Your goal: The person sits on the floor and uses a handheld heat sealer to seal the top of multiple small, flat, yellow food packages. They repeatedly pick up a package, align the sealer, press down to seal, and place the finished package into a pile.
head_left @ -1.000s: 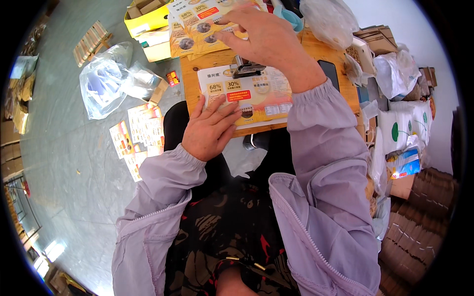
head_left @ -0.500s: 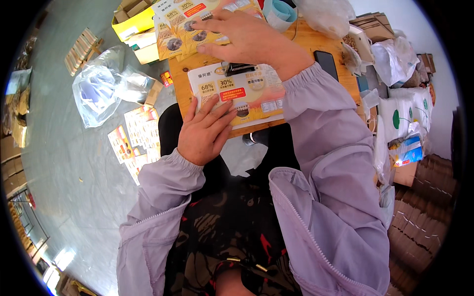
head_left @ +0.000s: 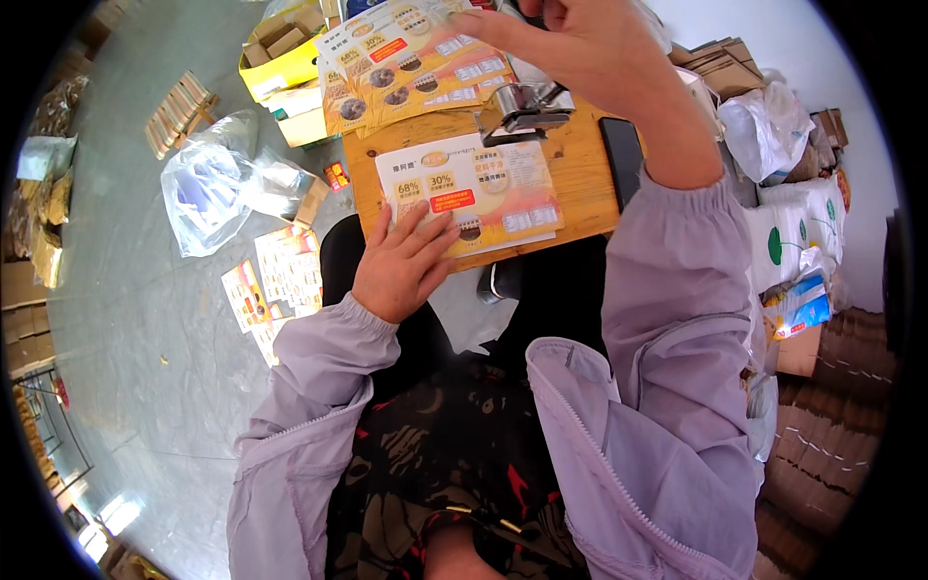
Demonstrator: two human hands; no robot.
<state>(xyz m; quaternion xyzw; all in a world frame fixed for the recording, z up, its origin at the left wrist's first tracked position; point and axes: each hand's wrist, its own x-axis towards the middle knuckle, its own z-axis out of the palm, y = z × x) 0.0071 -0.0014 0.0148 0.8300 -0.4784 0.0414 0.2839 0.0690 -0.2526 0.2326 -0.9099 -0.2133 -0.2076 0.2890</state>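
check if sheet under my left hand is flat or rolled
Flat: the sheet lies spread over the wooden table, its printed face showing around the left hand.

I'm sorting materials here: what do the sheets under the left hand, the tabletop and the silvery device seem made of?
Sheets: probably smooth paper or thin card, from their thin flat edges; coating unclear. Tabletop: wood, perhaps varnished; yellowish grain shows. Device: likely polished metal, from its bright reflections.

The right hand (head_left: 590, 53) has moved from over the pile (head_left: 396, 72) up and rightward, part of it now cut off by the top edge. The metal tool (head_left: 527, 114) (it overlapped the near card (head_left: 507, 198) in view before) has shifted right and away, uncovering more of that card's print.
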